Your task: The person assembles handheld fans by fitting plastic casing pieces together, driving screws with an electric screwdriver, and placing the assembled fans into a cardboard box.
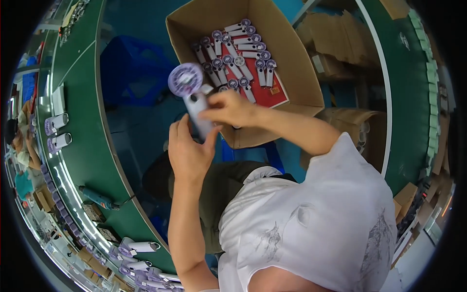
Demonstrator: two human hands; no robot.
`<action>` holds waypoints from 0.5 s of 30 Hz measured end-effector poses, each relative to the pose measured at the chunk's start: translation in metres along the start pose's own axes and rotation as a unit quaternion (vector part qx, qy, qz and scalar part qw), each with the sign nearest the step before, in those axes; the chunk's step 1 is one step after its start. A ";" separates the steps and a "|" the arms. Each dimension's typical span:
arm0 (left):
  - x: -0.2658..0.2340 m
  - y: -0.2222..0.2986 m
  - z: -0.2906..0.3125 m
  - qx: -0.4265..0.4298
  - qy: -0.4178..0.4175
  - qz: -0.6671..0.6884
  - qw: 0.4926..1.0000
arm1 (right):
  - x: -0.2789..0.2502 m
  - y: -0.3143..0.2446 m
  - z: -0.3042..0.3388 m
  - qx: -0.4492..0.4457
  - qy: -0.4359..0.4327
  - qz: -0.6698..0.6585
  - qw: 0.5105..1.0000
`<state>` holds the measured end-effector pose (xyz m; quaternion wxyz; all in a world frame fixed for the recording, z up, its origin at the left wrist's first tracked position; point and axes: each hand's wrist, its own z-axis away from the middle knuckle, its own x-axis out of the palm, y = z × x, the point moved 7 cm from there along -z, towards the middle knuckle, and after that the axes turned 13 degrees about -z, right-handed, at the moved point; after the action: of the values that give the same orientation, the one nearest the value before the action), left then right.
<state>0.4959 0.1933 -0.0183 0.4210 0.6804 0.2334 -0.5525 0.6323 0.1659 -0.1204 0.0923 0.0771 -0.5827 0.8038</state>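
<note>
A purple and white handheld fan (186,80) is held up in front of me, its round head tilted to the upper left. My left hand (187,153) has its fingers and thumb closed around the lower end of the handle. From the right, my right hand (233,109) grips the side of the handle with bent fingers. A small white piece (207,89) sticks out beside the fan's neck; I cannot tell what it is. Behind my hands, a large open cardboard box (301,82) contains several similar fans (233,68) lying on a red sheet (277,97).
Along the left, a green workbench (87,97) bears two fans (59,124), a power screwdriver (98,197) and a pile of fans (141,272). A blue stool (131,68) stands beyond it. More cardboard boxes (340,44) are on the right, below another green bench (408,121).
</note>
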 end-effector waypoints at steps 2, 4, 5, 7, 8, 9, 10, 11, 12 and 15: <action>-0.021 0.006 -0.014 0.099 0.092 -0.110 0.985 | -0.063 0.042 -0.007 0.021 0.042 0.033 0.998; -0.059 -0.014 -0.027 0.092 0.210 -0.227 0.946 | -0.121 0.064 -0.013 0.009 0.040 0.083 0.996; -0.074 -0.025 -0.034 0.083 0.259 -0.287 0.918 | -0.158 0.102 -0.014 -0.051 0.052 0.075 0.995; -0.093 -0.064 -0.041 0.068 0.256 -0.357 0.896 | -0.206 0.166 -0.025 0.085 -0.007 0.338 0.937; -0.097 -0.084 -0.039 0.048 0.247 -0.383 0.889 | -0.211 0.188 -0.024 0.105 -0.035 0.397 0.911; -0.098 -0.096 -0.039 0.041 0.245 -0.387 0.888 | -0.216 0.210 -0.025 0.123 -0.062 0.455 0.880; -0.095 -0.107 -0.040 0.030 0.232 -0.366 0.901 | -0.227 0.249 -0.022 0.163 -0.115 0.506 0.839; -0.092 -0.118 -0.040 0.019 0.217 -0.345 0.913 | -0.233 0.287 -0.021 0.201 -0.170 0.551 0.792; -0.094 -0.125 -0.038 0.019 0.217 -0.359 0.908 | -0.227 0.306 -0.022 0.219 -0.196 0.603 0.742; -0.095 -0.136 -0.045 -0.025 0.201 -0.284 0.937 | -0.238 0.378 -0.009 0.239 -0.208 0.643 0.697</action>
<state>0.3878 0.3176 0.0308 0.2075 0.6720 0.5106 -0.4946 0.7733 0.0459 -0.5275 -0.5925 -0.1321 -0.2828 0.7427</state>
